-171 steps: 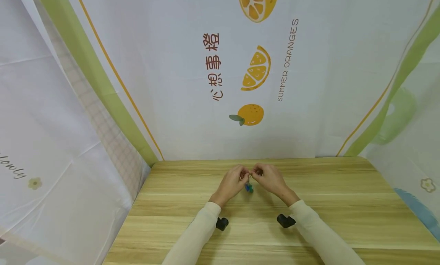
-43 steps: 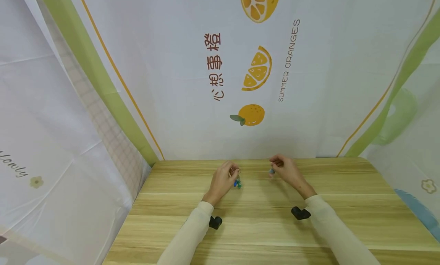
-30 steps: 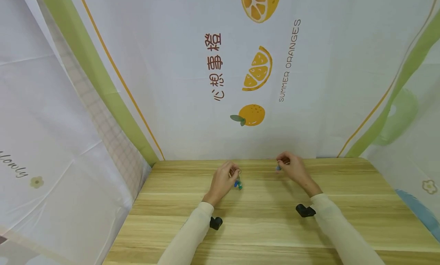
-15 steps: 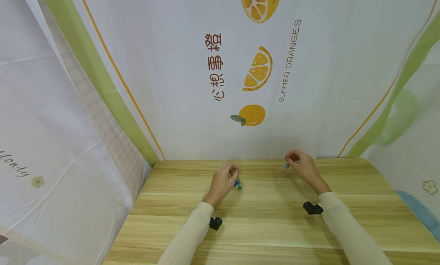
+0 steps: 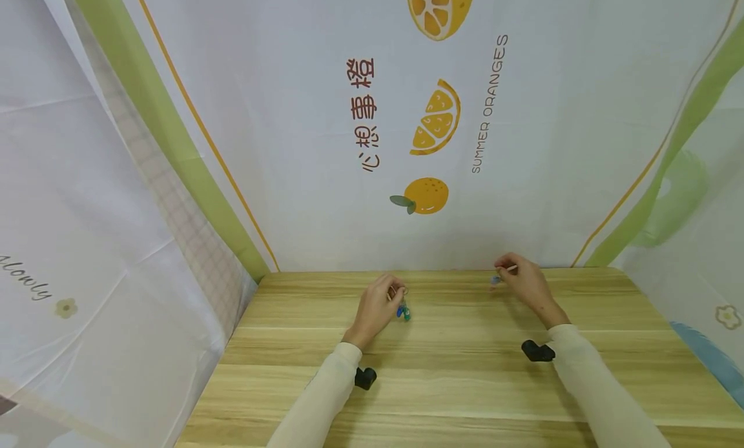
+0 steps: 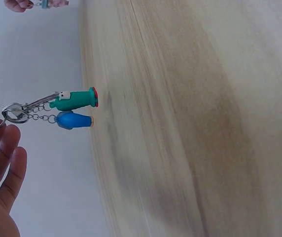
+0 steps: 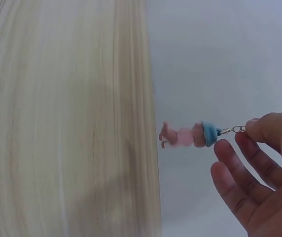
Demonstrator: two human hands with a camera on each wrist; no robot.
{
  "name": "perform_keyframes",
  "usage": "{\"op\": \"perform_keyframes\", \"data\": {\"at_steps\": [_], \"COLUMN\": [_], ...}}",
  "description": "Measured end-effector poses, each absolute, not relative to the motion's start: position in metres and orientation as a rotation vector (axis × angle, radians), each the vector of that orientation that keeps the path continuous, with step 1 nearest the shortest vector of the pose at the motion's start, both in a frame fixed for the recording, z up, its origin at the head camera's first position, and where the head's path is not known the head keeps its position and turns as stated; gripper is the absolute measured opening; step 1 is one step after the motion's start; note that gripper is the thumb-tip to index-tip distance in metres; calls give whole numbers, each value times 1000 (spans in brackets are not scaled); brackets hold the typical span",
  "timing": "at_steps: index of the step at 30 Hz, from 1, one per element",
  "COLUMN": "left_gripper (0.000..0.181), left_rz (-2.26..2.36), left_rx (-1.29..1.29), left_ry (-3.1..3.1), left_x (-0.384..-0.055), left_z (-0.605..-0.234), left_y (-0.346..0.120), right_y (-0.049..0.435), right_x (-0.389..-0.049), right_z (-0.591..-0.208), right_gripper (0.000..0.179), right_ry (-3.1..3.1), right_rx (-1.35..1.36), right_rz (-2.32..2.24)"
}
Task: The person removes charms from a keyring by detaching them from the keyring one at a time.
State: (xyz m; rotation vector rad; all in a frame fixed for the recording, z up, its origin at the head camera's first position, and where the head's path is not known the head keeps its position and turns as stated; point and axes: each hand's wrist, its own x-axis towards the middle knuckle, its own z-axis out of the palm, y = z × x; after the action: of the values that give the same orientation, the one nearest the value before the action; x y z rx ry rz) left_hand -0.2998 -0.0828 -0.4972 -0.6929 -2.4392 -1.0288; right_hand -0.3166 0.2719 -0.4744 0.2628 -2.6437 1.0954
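My left hand (image 5: 374, 309) pinches a metal key ring (image 6: 17, 113) between thumb and forefinger, over the left middle of the table. From the ring hang a green figure charm (image 6: 74, 100) with a red base and a blue figure charm (image 6: 74, 120), each on a short chain. A thin silver strip (image 6: 42, 100) lies along the green charm. Off to the right, near the back edge, my right hand (image 5: 527, 285) pinches the chain end of a pink figure keychain (image 7: 184, 137) with a light blue cap. This figure hangs apart from the key ring.
The wooden table (image 5: 442, 383) runs back to a white curtain (image 5: 290, 144) printed with oranges. More printed cloth (image 5: 104, 241) hangs at the left. A black camera mount (image 5: 365, 377) sits at the left wrist, another mount (image 5: 537, 351) at the right.
The hands were together at the ring several seconds ago. They have separated, and my right hand has carried the pink figure keychain steadily rightward. My left hand has lately stayed almost still.
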Motion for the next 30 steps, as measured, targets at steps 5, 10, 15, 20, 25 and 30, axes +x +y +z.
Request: {"op": "perform_keyframes", "data": {"at_steps": [5,10,15,20,25,30], "left_gripper": [7,7,6,6,6,6], "left_rz": [-1025,-1021,-1029,-1025,-1018,-1002], "left_rx": [-687,-686,-682,-687,-683,-683], "left_ry": [-2446,-2451,-2453,-2448,-2451,-2457], "left_x": [-299,-299,-300,-300,-300,-299], "left_z": [-497,-498,-499,-499,-497,-497], "left_y": [-83,-84,-85,-86,-87,-87], "right_y": [276,280,286,291,296,301], "right_x": [-317,-316,-319,-320,-321,-322], "right_z": [-475,-477,-480,-481,-484,-488], "right_gripper": [19,22,23,22,21,19], "right_ry": [-2657,-2675,-2687,-2687,-2691,-2678], "right_rx": [229,192,164,146,129,110], "right_rz": [1084,1082,1094,1124,1138,1142]}}
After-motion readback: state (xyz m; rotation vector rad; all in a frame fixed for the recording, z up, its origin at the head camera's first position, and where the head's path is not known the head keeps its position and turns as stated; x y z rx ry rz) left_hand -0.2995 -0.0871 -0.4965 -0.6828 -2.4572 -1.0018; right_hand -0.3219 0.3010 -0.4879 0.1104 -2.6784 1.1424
